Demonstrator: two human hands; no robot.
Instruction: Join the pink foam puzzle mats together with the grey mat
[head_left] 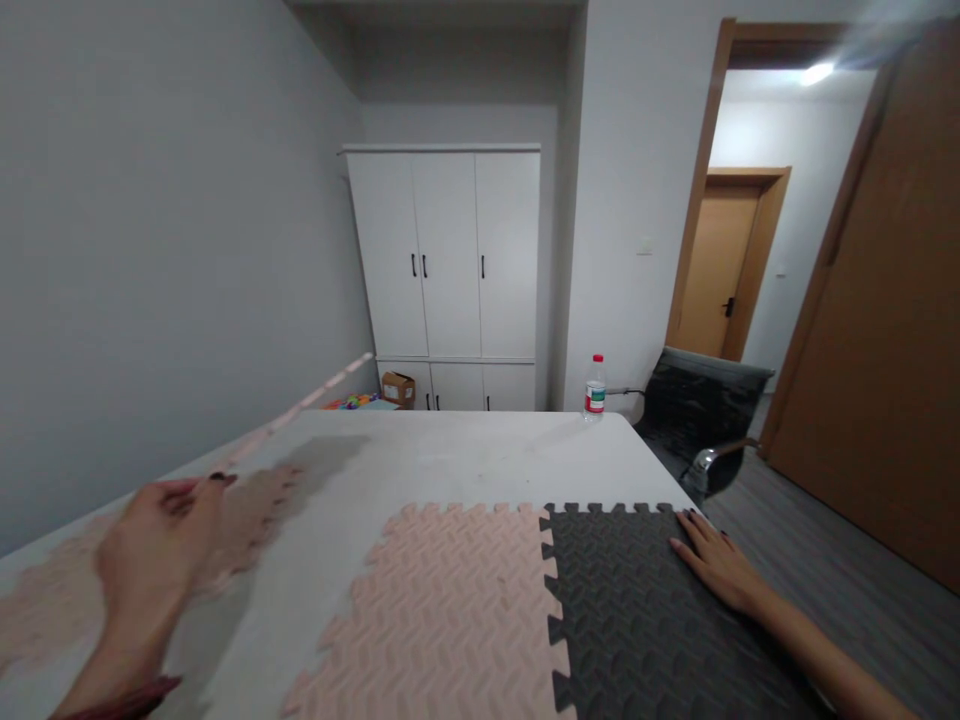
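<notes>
On the white table lie a pink foam puzzle mat and a dark grey foam puzzle mat, locked together along their toothed edges. My right hand rests flat, fingers stretched out, on the grey mat's right edge. My left hand is raised at the left with fingers closed on the edge of another pink mat, which is smeared by motion and tilts up toward the wall.
A plastic water bottle stands at the table's far edge. A black office chair sits at the far right corner. A white cabinet, a cardboard box and an open wooden door lie beyond.
</notes>
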